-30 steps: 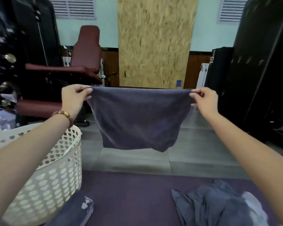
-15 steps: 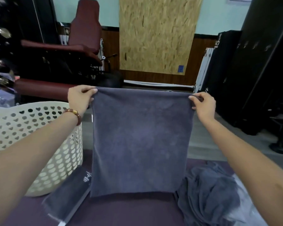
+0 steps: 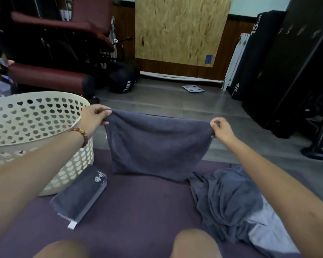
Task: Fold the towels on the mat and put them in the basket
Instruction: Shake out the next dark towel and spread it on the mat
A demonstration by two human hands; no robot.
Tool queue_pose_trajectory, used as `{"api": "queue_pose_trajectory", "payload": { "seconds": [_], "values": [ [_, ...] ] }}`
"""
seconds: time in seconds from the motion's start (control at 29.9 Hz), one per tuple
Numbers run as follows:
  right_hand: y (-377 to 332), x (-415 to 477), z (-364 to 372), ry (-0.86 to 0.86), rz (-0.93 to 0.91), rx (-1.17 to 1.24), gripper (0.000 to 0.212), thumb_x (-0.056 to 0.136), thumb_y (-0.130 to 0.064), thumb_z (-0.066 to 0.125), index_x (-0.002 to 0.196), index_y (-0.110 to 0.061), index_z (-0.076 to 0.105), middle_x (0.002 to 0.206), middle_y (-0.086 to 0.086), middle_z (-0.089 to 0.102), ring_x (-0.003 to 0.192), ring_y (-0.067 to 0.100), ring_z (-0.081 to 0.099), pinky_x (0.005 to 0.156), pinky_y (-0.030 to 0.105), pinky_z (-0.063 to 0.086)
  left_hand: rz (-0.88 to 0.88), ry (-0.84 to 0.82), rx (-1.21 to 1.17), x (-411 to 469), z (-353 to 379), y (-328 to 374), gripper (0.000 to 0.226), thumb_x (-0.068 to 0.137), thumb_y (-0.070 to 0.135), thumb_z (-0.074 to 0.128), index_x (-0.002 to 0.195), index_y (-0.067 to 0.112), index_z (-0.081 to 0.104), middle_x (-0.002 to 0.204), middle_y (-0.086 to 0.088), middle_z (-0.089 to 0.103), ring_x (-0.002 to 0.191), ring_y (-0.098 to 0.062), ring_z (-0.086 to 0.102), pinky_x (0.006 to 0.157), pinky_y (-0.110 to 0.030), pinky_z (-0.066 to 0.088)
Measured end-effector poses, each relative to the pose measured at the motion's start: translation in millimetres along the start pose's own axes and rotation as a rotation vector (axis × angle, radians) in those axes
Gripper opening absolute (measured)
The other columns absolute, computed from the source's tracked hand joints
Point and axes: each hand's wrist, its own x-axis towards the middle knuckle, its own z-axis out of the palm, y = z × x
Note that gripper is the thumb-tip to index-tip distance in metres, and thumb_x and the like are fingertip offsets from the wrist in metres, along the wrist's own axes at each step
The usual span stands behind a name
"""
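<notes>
Above the mat (image 3: 142, 207), both hands pinch the towel's (image 3: 157, 146) top corners.

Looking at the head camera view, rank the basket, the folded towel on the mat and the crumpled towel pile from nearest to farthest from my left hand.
From the left hand, which pinches the held towel:
1. basket, just beside it on the left.
2. folded towel, on the mat below the hand, by the basket.
3. crumpled towel pile, across the mat on the right.
</notes>
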Motion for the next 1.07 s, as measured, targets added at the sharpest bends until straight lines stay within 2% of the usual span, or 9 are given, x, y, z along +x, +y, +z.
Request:
{"api": "queue_pose_trajectory", "payload": {
  "seconds": [0.23, 0.37, 0.47, 0.54, 0.6, 0.7, 0.8, 0.94, 1.07],
  "values": [
    [-12, -18, 10, -0.339, 0.284, -0.223, 0.046, 0.097, -0.05, 0.039, 0.095, -0.01, 0.06, 0.097, 0.006, 0.062, 0.08, 0.02, 0.057, 0.063, 0.027, 0.042, 0.008, 0.053, 0.313, -14, 12, -6, 0.015, 0.096, 0.003, 0.039, 0.089, 0.01, 0.049, 0.092, -0.009, 0.051, 0.087, -0.021, 0.048, 0.072, -0.024, 0.033],
    [-32, -38, -8, -1.043, 0.616, -0.381, 0.099, 0.051, -0.088, 0.043, 0.107, -0.009, 0.062, 0.098, 0.005, 0.069, 0.084, 0.018, 0.066, 0.072, 0.026, 0.053, -0.6, -0.69, 0.386, -38, 8, 30, 0.037, 0.095, 0.037, 0.049, 0.092, 0.002, 0.063, 0.079, -0.005, 0.072, 0.072, -0.013, 0.066, 0.065, -0.02, 0.051],
    [-28, -36, -11, -0.975, 0.663, -0.31, 0.09, 0.062, -0.081, 0.044, 0.109, -0.006, 0.061, 0.122, 0.014, 0.061, 0.094, 0.02, 0.068, 0.074, 0.026, 0.056, -0.773, -0.786, 0.276, -43, 8, 34, 0.057, 0.052, 0.052, 0.085, 0.074, 0.001, 0.074, 0.064, -0.008, 0.07, 0.056, -0.014, 0.068, 0.051, -0.022, 0.053],
    [-21, -27, -12, -0.926, 0.649, -0.316, 0.112, 0.051, -0.088, 0.041, 0.125, -0.004, 0.054, 0.142, 0.019, 0.044, 0.126, 0.031, 0.049, 0.101, 0.03, 0.044, -0.774, -0.83, 0.127, -30, 8, 28, 0.059, 0.07, 0.06, 0.07, 0.08, 0.003, 0.075, 0.082, -0.013, 0.073, 0.071, -0.018, 0.071, 0.064, -0.026, 0.057],
    [-8, -15, -7, -0.949, 0.638, -0.376, 0.138, 0.012, -0.089, 0.059, 0.118, 0.0, 0.06, 0.119, 0.026, 0.061, 0.106, 0.037, 0.062, 0.093, 0.023, 0.049, -0.801, -0.849, 0.161, -15, 6, 13, 0.063, 0.086, 0.062, 0.042, 0.089, 0.004, 0.067, 0.076, -0.011, 0.071, 0.063, -0.017, 0.068, 0.062, -0.024, 0.054],
    [18, -2, 12, -0.927, 0.64, -0.432, 0.1, 0.021, -0.09, 0.06, 0.084, -0.013, 0.062, 0.048, -0.005, 0.045, 0.033, 0.005, 0.03, 0.032, 0.012, 0.021, -0.849, -0.792, 0.278, -1, 12, -27, 0.055, 0.087, 0.061, 0.037, 0.072, 0.011, 0.051, 0.045, 0.005, 0.042, 0.031, -0.003, 0.03, 0.03, -0.011, 0.02],
    [54, 11, 40, -0.704, 0.619, -0.482, 0.062, 0.072, -0.076, 0.048, 0.073, -0.014, 0.053, 0.042, -0.007, 0.031, 0.033, 0.006, 0.019, 0.039, 0.017, 0.016, -0.764, -0.636, 0.289, 9, 30, -89, 0.045, 0.091, 0.053, 0.046, 0.07, 0.013, 0.049, 0.046, 0.005, 0.035, 0.031, -0.003, 0.023, 0.03, -0.012, 0.017],
    [119, 46, 96, -0.426, 0.568, -0.369, 0.04, 0.085, -0.04, 0.067, 0.071, -0.011, 0.043, 0.061, 0.003, 0.043, 0.041, 0.008, 0.036, 0.03, 0.013, 0.029, -0.583, -0.351, 0.185, 29, 65, -174, 0.03, 0.08, 0.017, 0.075, 0.072, 0.015, 0.047, 0.054, 0.001, 0.049, 0.04, -0.005, 0.047, 0.036, -0.015, 0.034],
    [196, 89, 167, -0.208, 0.549, -0.18, 0.013, 0.092, -0.008, 0.058, 0.089, -0.003, 0.047, 0.085, 0.01, 0.047, 0.072, 0.022, 0.05, 0.034, 0.019, 0.047, -0.515, -0.191, 0.273, 55, 106, -257, 0.03, 0.072, -0.014, 0.053, 0.075, 0.011, 0.036, 0.057, -0.006, 0.036, 0.049, -0.019, 0.038, 0.042, -0.023, 0.033]
  ]
}}
